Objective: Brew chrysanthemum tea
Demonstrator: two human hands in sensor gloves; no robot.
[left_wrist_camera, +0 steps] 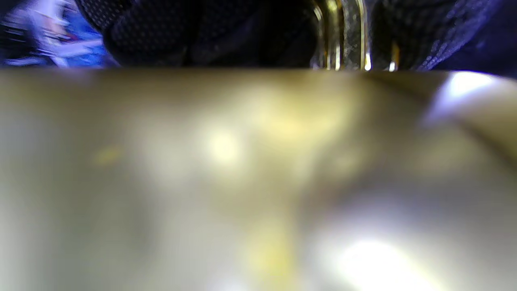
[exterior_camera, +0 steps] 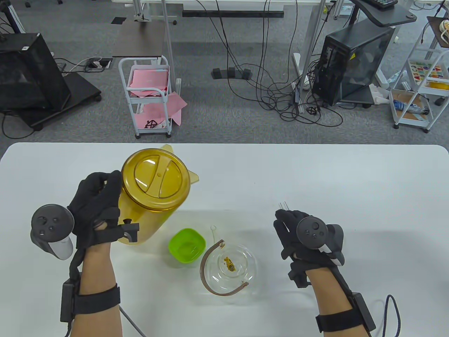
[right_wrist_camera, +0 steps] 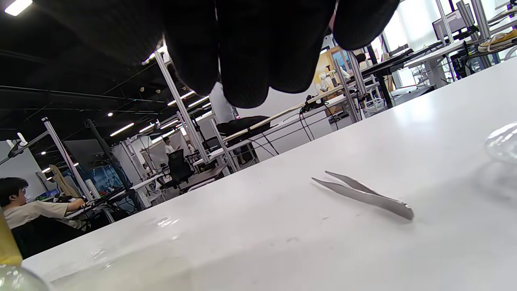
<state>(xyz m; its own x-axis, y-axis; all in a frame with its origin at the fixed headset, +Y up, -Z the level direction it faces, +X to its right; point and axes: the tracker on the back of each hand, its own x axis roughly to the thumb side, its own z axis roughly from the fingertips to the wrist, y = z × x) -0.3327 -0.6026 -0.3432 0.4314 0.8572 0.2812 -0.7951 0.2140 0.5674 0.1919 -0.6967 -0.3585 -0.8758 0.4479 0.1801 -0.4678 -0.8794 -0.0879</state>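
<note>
A yellow translucent pitcher [exterior_camera: 154, 182] with its lid on is at the left of the table. My left hand [exterior_camera: 100, 205] grips its handle. The left wrist view shows only the blurred pitcher wall [left_wrist_camera: 242, 182] and my gloved fingers [left_wrist_camera: 202, 32] around the handle. A glass teapot [exterior_camera: 250, 258] with a brown hoop handle stands open near the front. Some yellow chrysanthemum [exterior_camera: 229, 264] lies inside it. Metal tweezers [right_wrist_camera: 363, 194] lie on the table. My right hand [exterior_camera: 291, 228] hovers over them, fingers [right_wrist_camera: 242, 48] relaxed and holding nothing. Only the tweezers' tips [exterior_camera: 285, 205] show from above.
A small green bowl [exterior_camera: 187, 245] sits between the pitcher and the teapot. The white table [exterior_camera: 315, 175] ends at a far edge, with a white cart [exterior_camera: 149, 94], cables and computer cases on the floor beyond. People sit at distant desks.
</note>
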